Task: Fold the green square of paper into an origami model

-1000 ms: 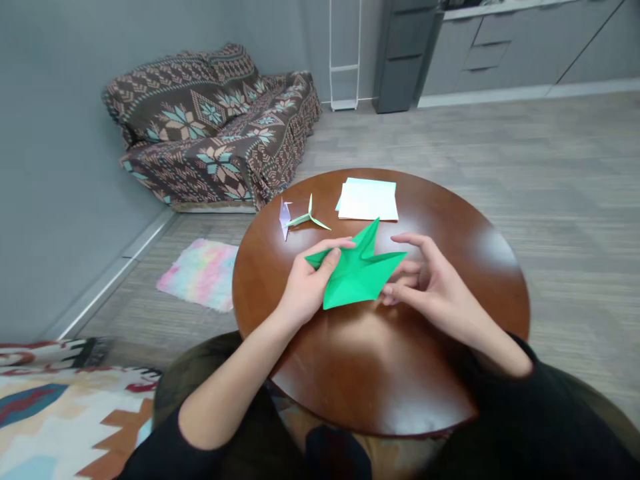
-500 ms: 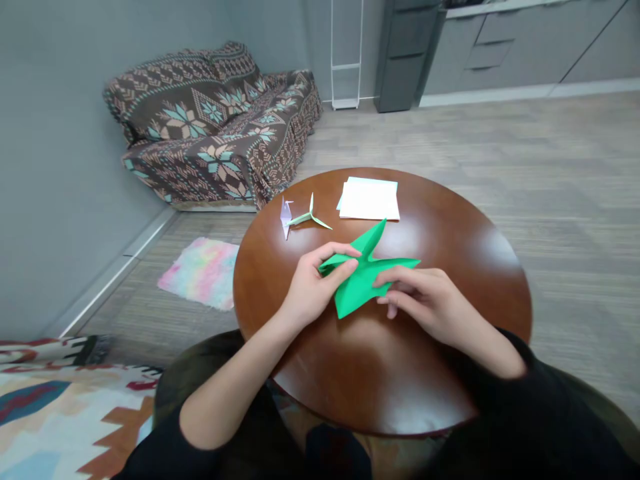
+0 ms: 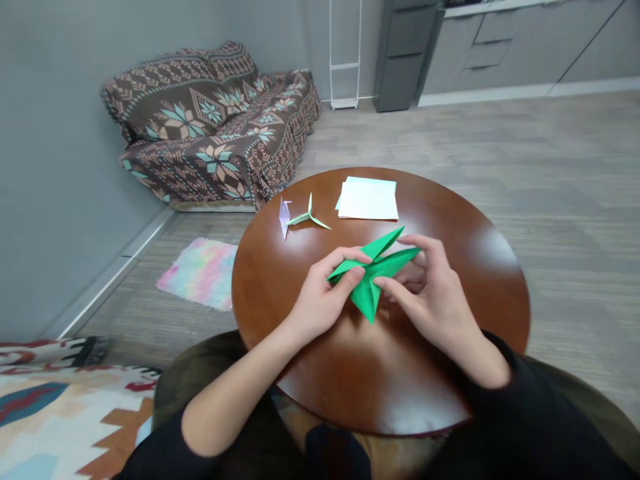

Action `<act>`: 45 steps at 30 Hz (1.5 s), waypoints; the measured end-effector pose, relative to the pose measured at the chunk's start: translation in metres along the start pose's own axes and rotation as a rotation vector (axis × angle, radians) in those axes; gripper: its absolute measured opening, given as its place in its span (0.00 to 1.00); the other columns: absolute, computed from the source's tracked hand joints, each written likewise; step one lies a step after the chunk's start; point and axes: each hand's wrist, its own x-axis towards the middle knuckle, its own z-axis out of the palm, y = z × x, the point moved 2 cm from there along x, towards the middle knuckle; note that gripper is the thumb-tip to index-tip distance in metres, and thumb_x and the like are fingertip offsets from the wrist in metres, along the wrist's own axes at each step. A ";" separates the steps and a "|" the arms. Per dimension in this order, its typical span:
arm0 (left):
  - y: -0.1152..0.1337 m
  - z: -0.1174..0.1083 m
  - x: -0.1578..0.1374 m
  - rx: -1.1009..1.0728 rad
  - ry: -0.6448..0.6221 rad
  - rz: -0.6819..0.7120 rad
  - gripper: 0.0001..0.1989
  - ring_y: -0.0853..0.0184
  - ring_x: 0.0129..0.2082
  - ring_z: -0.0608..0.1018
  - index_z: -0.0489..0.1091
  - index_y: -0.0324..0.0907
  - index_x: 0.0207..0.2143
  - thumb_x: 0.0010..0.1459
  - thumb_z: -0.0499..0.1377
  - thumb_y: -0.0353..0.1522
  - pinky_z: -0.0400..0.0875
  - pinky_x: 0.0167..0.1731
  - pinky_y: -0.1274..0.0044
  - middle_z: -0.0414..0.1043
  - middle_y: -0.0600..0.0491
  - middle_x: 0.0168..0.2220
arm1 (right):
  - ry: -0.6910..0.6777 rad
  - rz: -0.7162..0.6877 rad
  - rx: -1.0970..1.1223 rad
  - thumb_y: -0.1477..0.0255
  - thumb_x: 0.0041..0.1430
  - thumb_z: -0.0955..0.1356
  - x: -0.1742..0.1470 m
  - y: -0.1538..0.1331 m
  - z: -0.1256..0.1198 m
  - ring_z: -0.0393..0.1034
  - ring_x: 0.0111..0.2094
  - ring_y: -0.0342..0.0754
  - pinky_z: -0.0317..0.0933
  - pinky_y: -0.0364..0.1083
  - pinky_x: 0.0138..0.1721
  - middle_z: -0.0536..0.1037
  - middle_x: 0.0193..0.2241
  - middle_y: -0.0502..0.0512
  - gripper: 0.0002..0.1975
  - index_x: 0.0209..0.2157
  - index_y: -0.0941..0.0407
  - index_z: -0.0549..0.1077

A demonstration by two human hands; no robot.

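Note:
A partly folded piece of green origami paper (image 3: 367, 293) with several pointed flaps is held above the middle of the round table. My left hand (image 3: 323, 287) pinches its left side between thumb and fingers. On the other side, my right hand (image 3: 430, 287) has its thumb against the near face, while the fingers reach around behind the right-hand flap; part of these fingers is hidden by the paper. One point of the paper hangs down toward me, and two narrow flaps point away to the upper right.
On the round brown table (image 3: 310, 373) lie a stack of paper sheets (image 3: 369, 200), a purple paper crane (image 3: 285, 218) and a pale green folded paper piece (image 3: 309, 217). Beyond stands a sofa with a patterned cover (image 3: 215, 143). A pastel fluffy mat (image 3: 200, 273) lies on the floor.
The green paper has turned, with its lower point swinging right and its flaps drawing closer together. My right hand has moved up and spread around the right flap; my left hand keeps its pinch.

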 end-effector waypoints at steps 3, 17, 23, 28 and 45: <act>-0.006 0.002 -0.002 -0.145 -0.066 -0.057 0.15 0.58 0.56 0.75 0.73 0.42 0.49 0.69 0.58 0.43 0.70 0.53 0.72 0.74 0.45 0.56 | 0.089 0.021 0.025 0.64 0.54 0.79 0.002 -0.001 -0.002 0.77 0.22 0.49 0.73 0.47 0.24 0.77 0.31 0.47 0.41 0.63 0.47 0.57; -0.004 0.004 -0.005 0.098 -0.279 -0.071 0.22 0.60 0.57 0.75 0.55 0.49 0.63 0.70 0.55 0.33 0.70 0.57 0.69 0.69 0.47 0.59 | -0.078 -0.035 0.054 0.72 0.60 0.74 0.002 -0.001 0.005 0.77 0.29 0.47 0.73 0.45 0.31 0.79 0.30 0.50 0.11 0.44 0.54 0.75; -0.005 -0.002 -0.004 0.589 -0.182 0.058 0.23 0.59 0.48 0.81 0.59 0.45 0.64 0.69 0.57 0.32 0.74 0.49 0.68 0.77 0.48 0.53 | 0.006 -0.214 -0.190 0.76 0.63 0.72 0.003 -0.002 -0.001 0.76 0.30 0.47 0.72 0.46 0.33 0.78 0.31 0.52 0.06 0.43 0.56 0.77; -0.005 -0.004 -0.003 0.678 -0.102 0.188 0.19 0.59 0.52 0.81 0.68 0.42 0.58 0.66 0.62 0.31 0.74 0.52 0.70 0.79 0.47 0.53 | -0.002 -0.352 -0.315 0.79 0.64 0.71 0.002 -0.007 -0.001 0.74 0.30 0.47 0.71 0.45 0.31 0.76 0.30 0.52 0.06 0.42 0.57 0.76; 0.001 -0.009 0.004 0.234 0.083 -0.006 0.09 0.70 0.27 0.74 0.80 0.40 0.28 0.54 0.71 0.37 0.69 0.26 0.78 0.76 0.51 0.33 | -0.208 -0.041 -0.029 0.70 0.65 0.71 0.001 -0.006 0.003 0.70 0.26 0.46 0.65 0.45 0.28 0.77 0.25 0.50 0.04 0.35 0.55 0.77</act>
